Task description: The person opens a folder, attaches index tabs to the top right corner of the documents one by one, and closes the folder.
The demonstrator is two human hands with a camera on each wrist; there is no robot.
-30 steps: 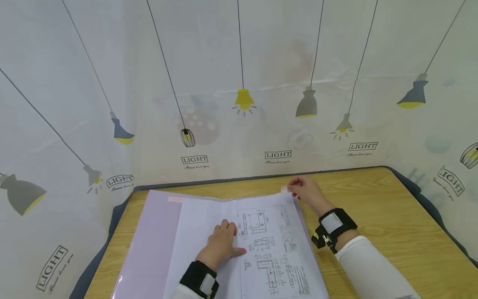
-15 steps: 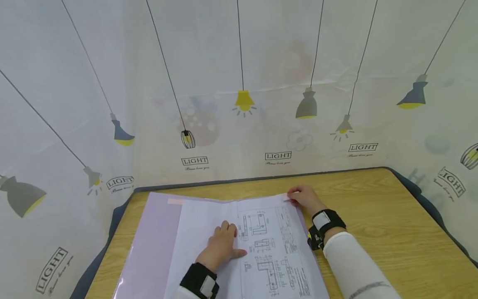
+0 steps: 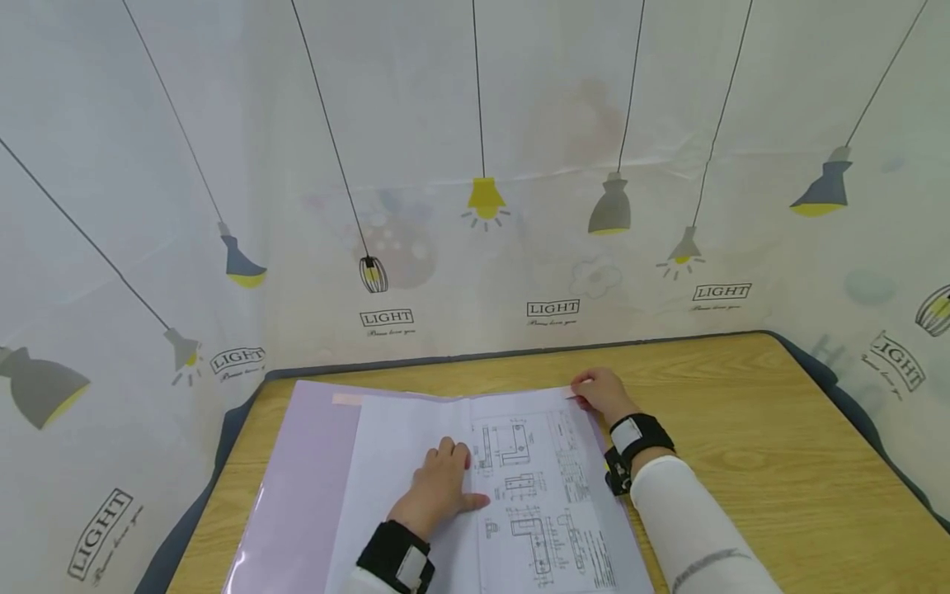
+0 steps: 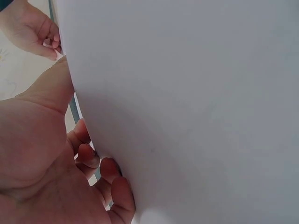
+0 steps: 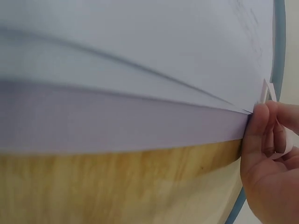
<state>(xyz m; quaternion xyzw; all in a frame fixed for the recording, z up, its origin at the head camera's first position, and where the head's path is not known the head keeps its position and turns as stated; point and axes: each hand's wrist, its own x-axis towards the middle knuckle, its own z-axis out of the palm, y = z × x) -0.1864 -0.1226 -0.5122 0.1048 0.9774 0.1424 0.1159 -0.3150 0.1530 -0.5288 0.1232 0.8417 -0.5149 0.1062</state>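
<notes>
Under the right hand (image 5: 268, 154), only its wrist view shows stacked sheets (image 5: 140, 51).

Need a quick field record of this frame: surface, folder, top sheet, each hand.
surface: wooden table, printed curtain behind it
folder: lilac folder lying open and flat on the table
top sheet: sheet with technical drawings on the right-hand page
left hand: rests flat on the blank white page, fingers straight
right hand: pinches the far right corner of the drawing sheet, thumb at the paper edge
</notes>
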